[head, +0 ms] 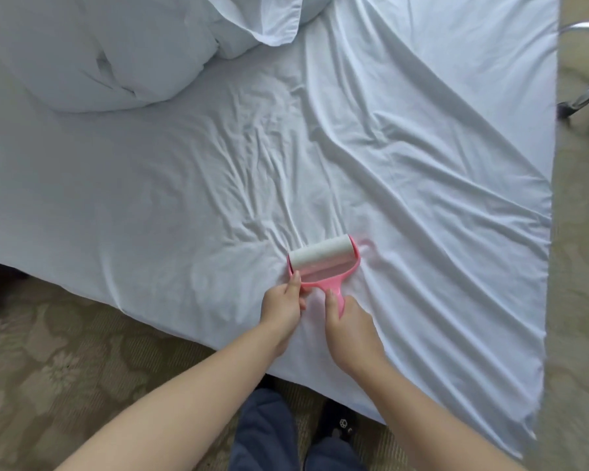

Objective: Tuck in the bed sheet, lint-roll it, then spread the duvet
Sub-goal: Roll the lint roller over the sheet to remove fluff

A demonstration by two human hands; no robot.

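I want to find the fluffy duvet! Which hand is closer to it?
Left. The left hand pinches the lint roller's frame, on the side toward the bunched duvet at the far left. The right hand grips the handle, a little farther away.

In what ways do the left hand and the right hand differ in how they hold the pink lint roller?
The left hand pinches the left edge of the frame of the lint roller, just below the white roll, while the right hand grips its handle. The left hand sits a little farther up the bed sheet than the right hand. Both hands hold the same tool over the wrinkled sheet near the bed edge.
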